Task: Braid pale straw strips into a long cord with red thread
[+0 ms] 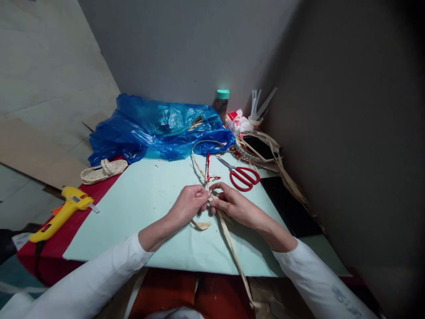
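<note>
Near the middle of the table, my left hand [190, 200] and my right hand [234, 205] meet, both with fingers closed in a pinch on pale, straw-like fibre strands. A braided cord [198, 167] of the same fibre runs from my fingertips up toward a blue plastic bag. A loose flat strand [233, 249] hangs from under my right hand past the table's front edge; a shorter curled end [201, 225] lies below my left hand. Red string [208, 165] is at the cord just beyond my fingers. Red-handled scissors [242, 175] lie behind my right hand.
The blue plastic bag [156, 128] covers the back of the table. At the left edge are a yellow glue gun [63, 215] and a woven sole-shaped piece [104, 172]. A green-lidded jar [222, 101], a cup of glue sticks [255, 120] and dry fibre strips [288, 177] stand or lie along the right wall.
</note>
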`<move>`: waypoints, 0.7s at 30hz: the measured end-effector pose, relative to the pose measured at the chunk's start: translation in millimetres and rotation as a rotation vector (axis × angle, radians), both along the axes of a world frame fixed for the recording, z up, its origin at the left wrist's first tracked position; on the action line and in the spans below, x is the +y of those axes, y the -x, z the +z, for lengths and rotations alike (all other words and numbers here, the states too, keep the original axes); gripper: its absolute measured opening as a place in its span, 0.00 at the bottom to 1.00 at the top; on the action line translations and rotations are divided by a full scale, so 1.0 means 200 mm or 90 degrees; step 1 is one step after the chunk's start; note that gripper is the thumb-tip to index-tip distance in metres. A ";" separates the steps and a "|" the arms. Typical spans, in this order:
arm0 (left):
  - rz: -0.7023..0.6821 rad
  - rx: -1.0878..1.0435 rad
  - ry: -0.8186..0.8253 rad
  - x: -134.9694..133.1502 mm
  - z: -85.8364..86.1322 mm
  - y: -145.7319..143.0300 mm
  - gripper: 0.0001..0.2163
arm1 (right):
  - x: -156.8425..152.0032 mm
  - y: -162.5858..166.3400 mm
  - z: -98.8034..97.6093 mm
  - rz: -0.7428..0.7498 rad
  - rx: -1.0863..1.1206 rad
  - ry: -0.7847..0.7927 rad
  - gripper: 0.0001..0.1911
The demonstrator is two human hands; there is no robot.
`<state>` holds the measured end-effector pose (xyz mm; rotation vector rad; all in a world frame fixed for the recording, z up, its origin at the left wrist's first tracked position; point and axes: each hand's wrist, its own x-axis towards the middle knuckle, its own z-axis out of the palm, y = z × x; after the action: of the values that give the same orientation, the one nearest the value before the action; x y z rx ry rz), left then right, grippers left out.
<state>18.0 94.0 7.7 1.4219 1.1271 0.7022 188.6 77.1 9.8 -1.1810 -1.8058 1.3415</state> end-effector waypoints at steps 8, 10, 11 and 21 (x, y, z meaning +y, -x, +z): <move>0.023 -0.004 0.006 0.00 0.01 -0.01 0.14 | -0.06 0.05 0.05 -0.113 -0.167 -0.130 0.10; 0.024 -0.009 0.020 -0.01 0.01 -0.02 0.15 | -0.07 0.07 0.06 -0.140 -0.215 -0.149 0.08; 0.020 -0.020 0.029 -0.01 0.01 -0.02 0.15 | -0.07 0.07 0.07 -0.147 -0.227 -0.155 0.08; 0.006 -0.073 0.101 -0.01 0.02 0.00 0.09 | -0.07 0.06 0.04 -0.126 -0.254 -0.209 0.10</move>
<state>17.4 92.0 11.1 1.2288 1.0765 0.6767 177.4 63.2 18.7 -1.4667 -2.0185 0.6975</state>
